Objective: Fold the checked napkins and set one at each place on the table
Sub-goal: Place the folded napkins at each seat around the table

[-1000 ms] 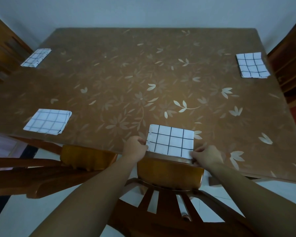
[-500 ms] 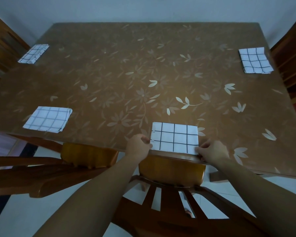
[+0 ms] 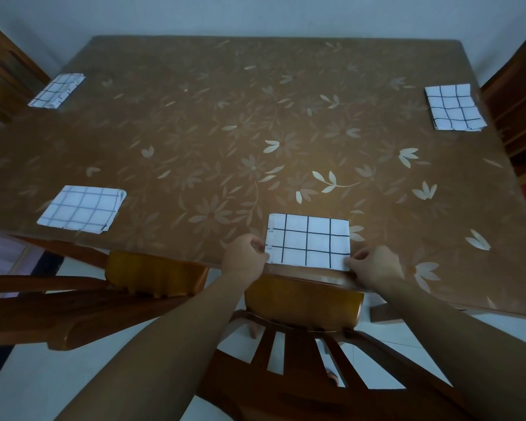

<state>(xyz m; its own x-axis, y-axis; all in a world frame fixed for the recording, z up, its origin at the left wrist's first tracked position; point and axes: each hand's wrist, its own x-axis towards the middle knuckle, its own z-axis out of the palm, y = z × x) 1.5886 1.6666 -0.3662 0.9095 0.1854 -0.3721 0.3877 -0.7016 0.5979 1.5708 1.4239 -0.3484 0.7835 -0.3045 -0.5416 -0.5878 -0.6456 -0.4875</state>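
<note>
- As I view the scene from the head camera, the table [image 3: 195,141] carries a brown floral-patterned cover and four folded checked napkins.
- The near napkin [image 3: 308,242] lies flat at the near edge of the table, right of the middle, its near side just at the edge and squared to it.
- I see the left hand [image 3: 246,260] closed in a pinch on the near left corner of that napkin, thumb on top.
- The right hand [image 3: 374,265] grips the near right corner in the same manner, fingers curled narrow around the cloth.
- Both forearms reach over the back of a wooden chair [image 3: 304,302] pushed in at that place.
- A second napkin [image 3: 82,209] lies near the near edge toward the table's left corner, slightly skewed, well apart from the held one.
- A second wooden chair [image 3: 155,273] stands tucked at the near edge beside that napkin.
- A third napkin [image 3: 57,91] sits at the left edge toward the far corner.
- A fourth napkin [image 3: 454,107] sits at the right edge toward the far corner, touching nothing else.
- Dark wooden furniture shows beyond the left and right edges; I cannot tell what it is.
</note>
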